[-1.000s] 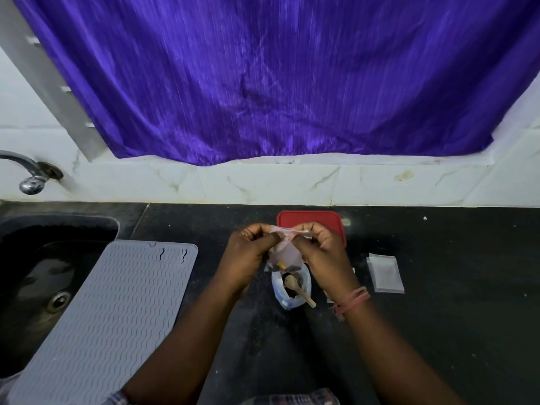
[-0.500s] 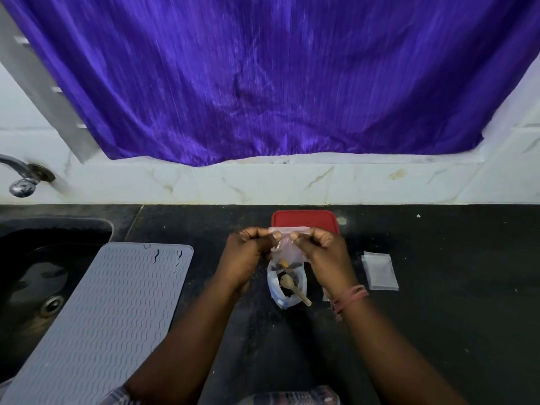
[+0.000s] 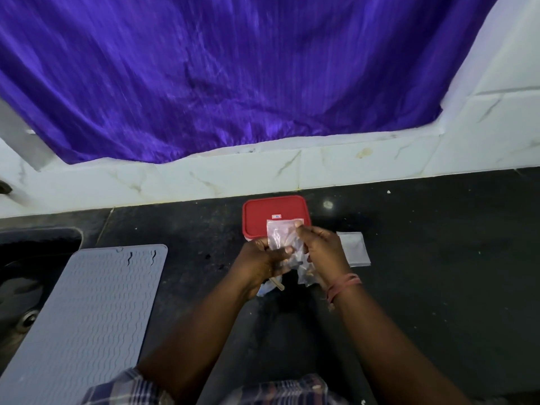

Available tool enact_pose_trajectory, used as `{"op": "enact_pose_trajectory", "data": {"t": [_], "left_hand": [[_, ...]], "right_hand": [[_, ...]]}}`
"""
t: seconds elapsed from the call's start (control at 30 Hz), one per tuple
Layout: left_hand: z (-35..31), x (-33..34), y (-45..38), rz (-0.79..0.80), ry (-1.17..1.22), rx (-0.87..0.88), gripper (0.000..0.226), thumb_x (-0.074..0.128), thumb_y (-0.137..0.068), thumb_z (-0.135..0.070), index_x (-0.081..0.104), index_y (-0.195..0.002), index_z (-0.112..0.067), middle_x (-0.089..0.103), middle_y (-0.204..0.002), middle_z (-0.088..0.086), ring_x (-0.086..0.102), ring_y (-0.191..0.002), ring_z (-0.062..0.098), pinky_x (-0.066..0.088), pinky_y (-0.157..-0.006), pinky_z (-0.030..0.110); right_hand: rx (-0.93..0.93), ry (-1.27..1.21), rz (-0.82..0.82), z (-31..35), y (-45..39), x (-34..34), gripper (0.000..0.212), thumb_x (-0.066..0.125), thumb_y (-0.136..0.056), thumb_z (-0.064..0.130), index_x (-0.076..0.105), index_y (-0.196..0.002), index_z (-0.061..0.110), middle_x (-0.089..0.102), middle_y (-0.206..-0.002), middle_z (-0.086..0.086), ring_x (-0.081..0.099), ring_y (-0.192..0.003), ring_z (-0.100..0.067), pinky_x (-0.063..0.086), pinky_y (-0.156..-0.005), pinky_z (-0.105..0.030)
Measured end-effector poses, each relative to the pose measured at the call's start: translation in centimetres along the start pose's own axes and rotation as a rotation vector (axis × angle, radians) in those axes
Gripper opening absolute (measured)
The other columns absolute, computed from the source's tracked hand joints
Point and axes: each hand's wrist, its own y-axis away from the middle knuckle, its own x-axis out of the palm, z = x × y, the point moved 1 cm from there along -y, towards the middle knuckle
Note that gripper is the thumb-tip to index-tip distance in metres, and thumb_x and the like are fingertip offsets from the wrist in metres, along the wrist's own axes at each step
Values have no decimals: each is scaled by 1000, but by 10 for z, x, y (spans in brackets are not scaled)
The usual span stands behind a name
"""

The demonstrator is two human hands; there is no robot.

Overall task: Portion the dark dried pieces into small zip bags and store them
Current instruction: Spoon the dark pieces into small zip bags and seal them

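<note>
Both forearms reach in from the bottom edge, hands meeting mid-frame. Left hand curled, thumb pressed forward in a pinch. Right hand curled, fingertips pinching at the top; bands around right wrist.

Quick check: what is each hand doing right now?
Left hand: grip closed, pinching the small clear plastic zip bag near its middle.
Right hand: grip closed, pinching the same bag's top corner.
</note>
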Motion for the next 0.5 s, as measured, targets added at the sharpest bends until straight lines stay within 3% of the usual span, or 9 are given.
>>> {"op": "enact_pose_trajectory", "data": {"t": [0.13,0.27,0.37,0.43,0.5], "left_hand": [[19,20,-15,-29,13,-38,20,66,-95,1,69,-114,2,76,-105,19,75,-89,27,64,-78,33],[49,43,-28,-86,1,-124,30,65,-90,13,67,-119,6,73,-111,28,73,-95,37,63,-84,41],[71,61,-36,-129,-90,-212,37,62,-89,16,64,-121,-2,71,-115,23,72,-101,34,64,-77,35],[83,70,-40,-210,-148,-260,33,68,-87,12,62,-115,-4,68,-116,20,72,-100,32,64,-69,32],[93,77,-44,-288,-226,-269,30,78,-83,4,61,-106,-6,69,-108,18,73,-93,29,65,-70,36]], "right_hand": [[105,61,43,-24,-1,-31,14,67,-95,27,77,-94,17,78,-88,-3,74,-83,-23,60,-74,-38],[216,20,23,-50,-4,-60,13,67,-92,4,71,-104,1,74,-92,-17,67,-77,-25,57,-63,-28],[266,32,-51,-68,-8,-81,10,68,-89,-4,69,-99,-4,74,-92,-24,70,-73,-25,58,-62,-30],[286,51,-131,-80,-14,-92,10,71,-86,-4,69,-96,-5,74,-88,-24,70,-69,-26,59,-59,-31],[305,100,-205,-91,-20,-101,12,73,-84,-4,68,-95,-5,73,-80,-21,69,-62,-25,59,-55,-31]]}}
